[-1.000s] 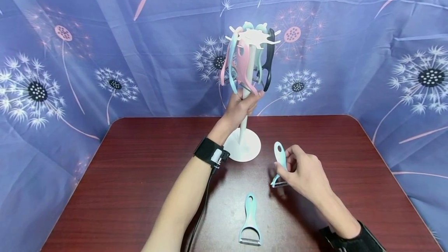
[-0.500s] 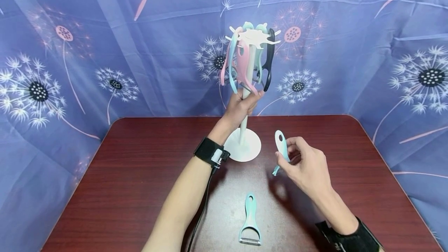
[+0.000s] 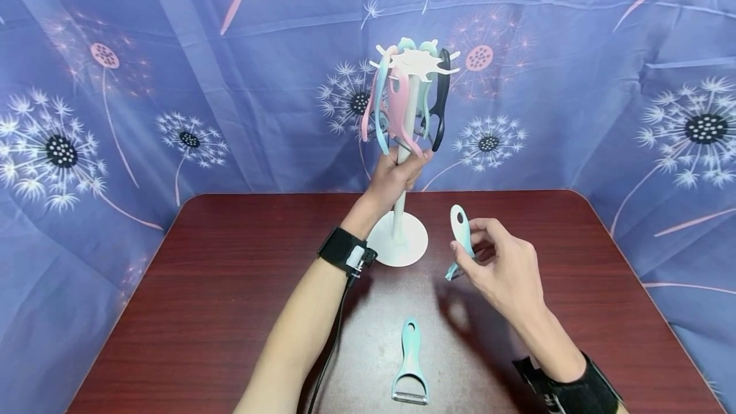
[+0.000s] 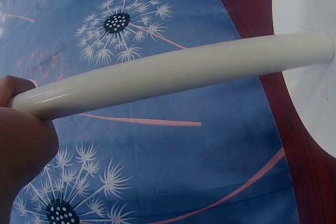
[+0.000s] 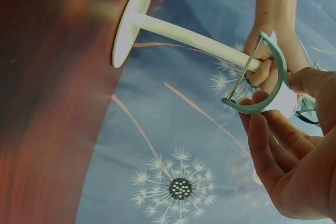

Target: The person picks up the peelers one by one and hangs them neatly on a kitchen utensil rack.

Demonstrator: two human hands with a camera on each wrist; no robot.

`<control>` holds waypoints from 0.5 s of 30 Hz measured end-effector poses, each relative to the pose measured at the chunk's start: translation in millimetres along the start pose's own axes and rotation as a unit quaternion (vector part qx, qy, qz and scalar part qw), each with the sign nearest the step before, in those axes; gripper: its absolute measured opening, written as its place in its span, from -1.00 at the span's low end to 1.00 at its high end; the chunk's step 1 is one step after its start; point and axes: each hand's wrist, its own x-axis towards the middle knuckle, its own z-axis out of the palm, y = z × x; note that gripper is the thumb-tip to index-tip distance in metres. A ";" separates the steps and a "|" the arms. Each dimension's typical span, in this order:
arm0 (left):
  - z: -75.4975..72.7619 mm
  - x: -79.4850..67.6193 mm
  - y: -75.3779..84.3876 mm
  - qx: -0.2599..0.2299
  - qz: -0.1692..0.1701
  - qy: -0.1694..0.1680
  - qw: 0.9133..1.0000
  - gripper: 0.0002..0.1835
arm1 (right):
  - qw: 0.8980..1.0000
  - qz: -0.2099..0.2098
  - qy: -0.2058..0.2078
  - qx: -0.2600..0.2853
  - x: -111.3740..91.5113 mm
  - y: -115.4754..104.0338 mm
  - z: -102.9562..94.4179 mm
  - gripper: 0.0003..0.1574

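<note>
My left hand (image 3: pixel 397 171) grips the pole of a white rotating stand (image 3: pixel 399 238) just under its hanging peelers; the left wrist view shows the pole (image 4: pixel 173 72) running from the fist to the round base. From the stand's hooks hang pink (image 3: pixel 398 104), light blue, green and black (image 3: pixel 441 101) peelers. To the right of the base, my right hand (image 3: pixel 503 267) pinches a light blue peeler (image 3: pixel 460 225) between thumb and fingers, handle end up and held above the table. Its curved head and metal blade (image 5: pixel 244 72) show in the right wrist view.
A second light blue-green peeler (image 3: pixel 411 363) lies flat on the dark red wooden table (image 3: pixel 241 312), blade toward me. A black cable (image 3: pixel 330 356) runs from the left wrist strap along the forearm. A blue dandelion-print cloth (image 3: pixel 276 82) hangs behind the table.
My right hand has raised the pinched peeler off the table and slightly away from me. The left hand keeps its grip on the pole, and the lying peeler stays put.
</note>
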 end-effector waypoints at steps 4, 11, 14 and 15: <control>-0.5 -0.8 0.3 0.004 0.000 0.003 1.000 -0.51 | 1.000 0.003 0.011 0.006 5.6 -4.4 -1.3 -0.58; -0.2 -1.2 0.0 0.005 -0.002 0.006 1.000 -0.53 | 0.999 -0.001 0.033 0.024 18.5 -13.4 -5.2 -0.58; -0.2 -1.0 0.2 0.007 0.000 0.005 1.000 -0.53 | 0.998 -0.004 0.051 0.028 24.8 -18.4 -7.3 -0.58; -0.3 -0.8 0.3 0.007 0.001 0.005 1.000 -0.53 | 0.998 -0.006 0.059 0.030 27.4 -20.4 -8.1 -0.58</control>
